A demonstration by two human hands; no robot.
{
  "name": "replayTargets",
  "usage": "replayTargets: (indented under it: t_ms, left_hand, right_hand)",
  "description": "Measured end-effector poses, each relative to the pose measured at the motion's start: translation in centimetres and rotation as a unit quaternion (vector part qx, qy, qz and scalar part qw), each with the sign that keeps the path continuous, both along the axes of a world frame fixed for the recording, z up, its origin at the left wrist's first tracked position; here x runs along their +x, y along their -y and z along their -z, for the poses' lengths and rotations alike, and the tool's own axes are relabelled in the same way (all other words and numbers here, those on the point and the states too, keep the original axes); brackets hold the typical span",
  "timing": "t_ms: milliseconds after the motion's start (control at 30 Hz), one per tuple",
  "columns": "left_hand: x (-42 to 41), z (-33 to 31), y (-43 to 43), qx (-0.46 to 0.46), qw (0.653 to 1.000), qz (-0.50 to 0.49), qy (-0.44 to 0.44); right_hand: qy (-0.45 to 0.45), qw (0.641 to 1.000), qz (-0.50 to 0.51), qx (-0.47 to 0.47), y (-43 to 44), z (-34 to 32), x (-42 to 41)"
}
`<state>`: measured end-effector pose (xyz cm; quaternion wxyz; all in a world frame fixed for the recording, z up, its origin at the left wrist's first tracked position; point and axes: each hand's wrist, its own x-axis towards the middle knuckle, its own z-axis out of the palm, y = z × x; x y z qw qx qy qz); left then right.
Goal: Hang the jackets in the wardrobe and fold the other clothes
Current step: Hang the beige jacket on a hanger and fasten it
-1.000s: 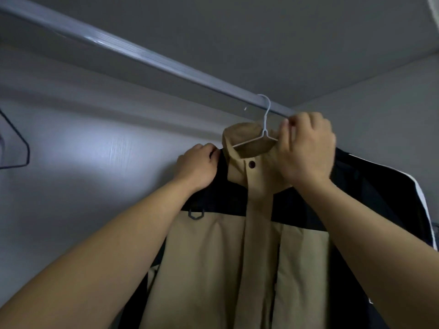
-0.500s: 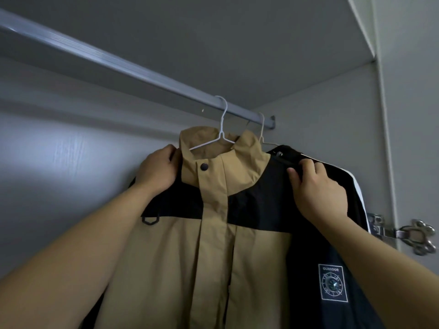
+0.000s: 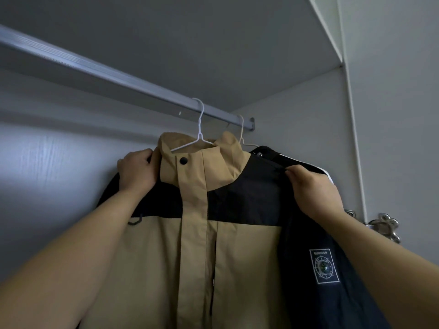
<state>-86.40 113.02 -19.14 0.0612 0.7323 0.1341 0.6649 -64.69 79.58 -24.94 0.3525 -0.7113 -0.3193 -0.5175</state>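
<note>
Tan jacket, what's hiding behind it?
A black jacket with a white stripe hangs behind the tan jacket on its own white hanger. Only its shoulder shows; the rest is covered.

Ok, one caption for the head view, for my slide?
Left hand and right hand grip the shoulders of a tan-and-black jacket hung on the wardrobe rail.

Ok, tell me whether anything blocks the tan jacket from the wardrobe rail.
Nothing visible does: the tan jacket hangs on its white hanger, already hooked over the rail. A dark jacket hangs beside it, toward the rail's end.
</note>
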Motion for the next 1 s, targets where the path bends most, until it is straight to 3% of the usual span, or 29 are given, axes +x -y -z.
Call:
replayTargets:
  t_ms: [133, 233, 333, 400, 500, 600, 733, 833, 900, 1000]
  left_hand:
    - [0.4, 0.2, -0.5, -0.077, 0.995, 0.055, 0.017]
    - [0.8, 0.2, -0.9, -0.127, 0.989, 0.074, 0.017]
    - [1.0, 0.0, -1.0, -0.118, 0.990, 0.074, 0.019]
    - [1.0, -0.1, -1.1, -0.111, 0.991, 0.067, 0.014]
    - [1.1, -0.5, -1.0, -0.150, 0.987, 0.057, -0.007]
    - [1.4, -1.5, -0.3, -0.226, 0.972, 0.050, -0.043]
    - [0.0, -3.7, 1.5, -0.303, 0.922, 0.241, -0.004]
    - [-1.3, -5.9, 3.4, -0.302, 0.878, 0.360, -0.088]
    - [-1.7, -7.5, 4.7, -0.267, 0.896, 0.314, -0.164]
    - [-1.8, -9.0, 6.1, -0.244, 0.924, 0.165, -0.243]
  right_hand:
    - [-0.095, 0.987, -0.100, 0.082, 0.5, -3.1, -0.1]
    - [-0.174, 0.971, -0.161, 0.041, 1.0, -4.3, -0.6]
    - [-0.242, 0.963, -0.083, -0.082, 0.9, -5.1, -0.7]
    - [-0.270, 0.960, -0.041, -0.061, 0.0, -5.9, -1.7]
    - [-0.157, 0.987, -0.025, 0.021, -2.7, -6.9, -4.9]
    - [-0.086, 0.996, 0.000, -0.034, -6.4, -7.5, -8.5]
    - [-0.198, 0.976, -0.092, -0.027, -9.4, -11.0, -10.1]
    - [-0.243, 0.958, -0.146, -0.036, -9.8, -12.8, -10.9]
    - [-0.263, 0.952, -0.144, -0.055, -10.2, -13.5, -11.1]
    - [-0.269, 0.954, -0.109, -0.074, -11.0, -14.7, -11.8]
